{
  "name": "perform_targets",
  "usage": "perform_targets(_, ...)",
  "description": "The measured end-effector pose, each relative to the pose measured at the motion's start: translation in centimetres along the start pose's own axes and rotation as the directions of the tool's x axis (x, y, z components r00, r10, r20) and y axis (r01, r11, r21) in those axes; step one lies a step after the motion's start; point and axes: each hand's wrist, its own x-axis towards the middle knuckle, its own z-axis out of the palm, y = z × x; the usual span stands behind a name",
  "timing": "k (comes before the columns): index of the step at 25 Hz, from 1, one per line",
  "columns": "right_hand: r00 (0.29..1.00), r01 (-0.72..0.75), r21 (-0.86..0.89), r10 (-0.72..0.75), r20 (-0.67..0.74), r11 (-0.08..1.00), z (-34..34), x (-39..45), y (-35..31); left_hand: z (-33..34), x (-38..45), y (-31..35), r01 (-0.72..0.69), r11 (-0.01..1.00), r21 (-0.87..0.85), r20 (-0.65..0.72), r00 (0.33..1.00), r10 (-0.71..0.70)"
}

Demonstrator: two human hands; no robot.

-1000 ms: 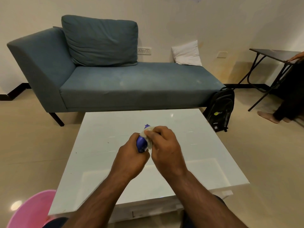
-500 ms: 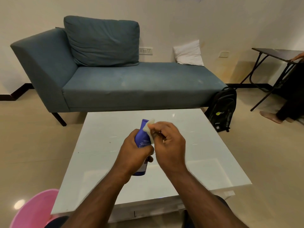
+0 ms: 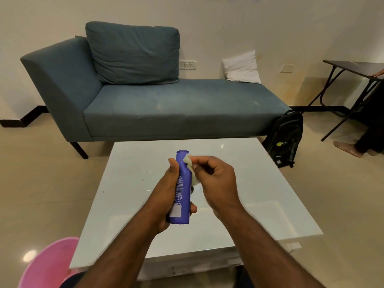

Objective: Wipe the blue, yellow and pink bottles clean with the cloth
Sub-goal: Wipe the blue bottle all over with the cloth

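Observation:
My left hand (image 3: 166,196) grips a blue bottle (image 3: 182,183) upright above the white table (image 3: 249,204), its printed label facing me. My right hand (image 3: 216,181) pinches a small pale cloth (image 3: 192,169) and holds it against the bottle's upper right side, near the cap end. No yellow or pink bottle is in view.
A pink tub (image 3: 47,265) stands on the floor at the lower left. Behind the table is a blue-grey couch (image 3: 166,109) with a black backpack (image 3: 286,138) leaning at its right end. A folding table (image 3: 353,69) and another person's foot (image 3: 347,148) are at the far right.
The bottle has been raised and turned upright, showing its whole length. The cloth has slid from covering the top to the bottle's upper right side.

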Motion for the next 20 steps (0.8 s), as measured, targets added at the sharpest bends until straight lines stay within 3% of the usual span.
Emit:
perform_targets(3, 1.0, 0.01, -0.044, -0.011, -0.023, 0.999, 0.4, 0.6, -0.4, 0.1, 0.3, 0.0, 0.009, 0.999, -0.034, -0.019, 1.0, -0.01)
perform_targets(7, 0.994, 0.106, -0.244, -0.096, 0.054, 0.964, 0.9, -0.8, 0.1, -0.6, 0.6, -0.3, 0.053, 0.992, -0.112, -0.081, 0.995, -0.062)
perform_targets(12, 0.999, 0.035, -0.295, -0.035, 0.003, 0.955, 0.9, 0.5, 0.3, -0.2, 0.8, -0.2, 0.059, 0.988, -0.14, -0.082, 0.994, -0.071)
perform_targets(17, 0.974, 0.212, -0.291, -0.179, 0.137, 0.933, 1.9, -3.1, -0.6, -0.7, 1.5, -0.1, 0.032, 0.986, -0.163, -0.143, 0.988, -0.056)
perform_targets(20, 0.965, 0.26, -0.414, -0.225, 0.133, 0.872, 1.5, -1.8, -0.3, -0.7, 1.7, -0.8, 0.035, 0.996, -0.08, -0.185, 0.981, -0.049)
